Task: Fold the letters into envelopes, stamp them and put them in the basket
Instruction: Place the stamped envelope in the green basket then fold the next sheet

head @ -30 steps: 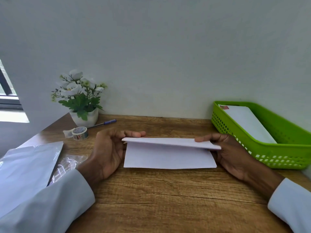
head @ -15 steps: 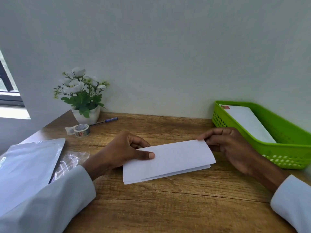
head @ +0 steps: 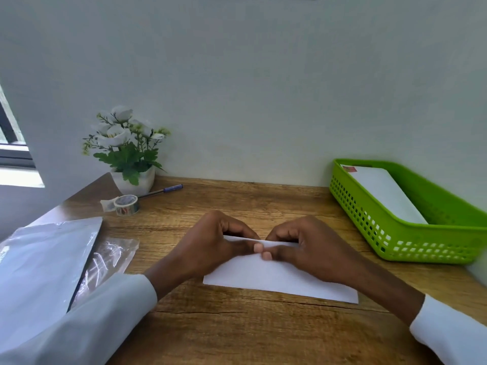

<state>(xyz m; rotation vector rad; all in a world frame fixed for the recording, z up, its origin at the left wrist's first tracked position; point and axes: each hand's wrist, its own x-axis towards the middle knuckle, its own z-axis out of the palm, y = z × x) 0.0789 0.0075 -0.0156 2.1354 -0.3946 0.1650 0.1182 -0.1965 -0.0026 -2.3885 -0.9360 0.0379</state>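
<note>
At centre frame, the left hand (head: pixel 210 248) and the right hand (head: pixel 311 248) are meeting over the folded letter (head: pixel 276 280), thumbs pressing down side by side on its top while the curled fingers are hooking over its far folded edge, so both hands are pinching the paper. It is lying flat on the wooden table (head: pixel 237 333), slightly askew. At right, the green basket (head: pixel 421 241) is holding a white envelope (head: pixel 384 193) with a red stamp at its far corner. At left, a plastic sleeve (head: pixel 39 259) is lying beside crinkled clear wrap (head: pixel 110 256); behind them, a tape roll (head: pixel 126 205), a pen (head: pixel 163 191) and a potted white-flowered plant (head: pixel 126 151) are sitting near the wall.
</note>
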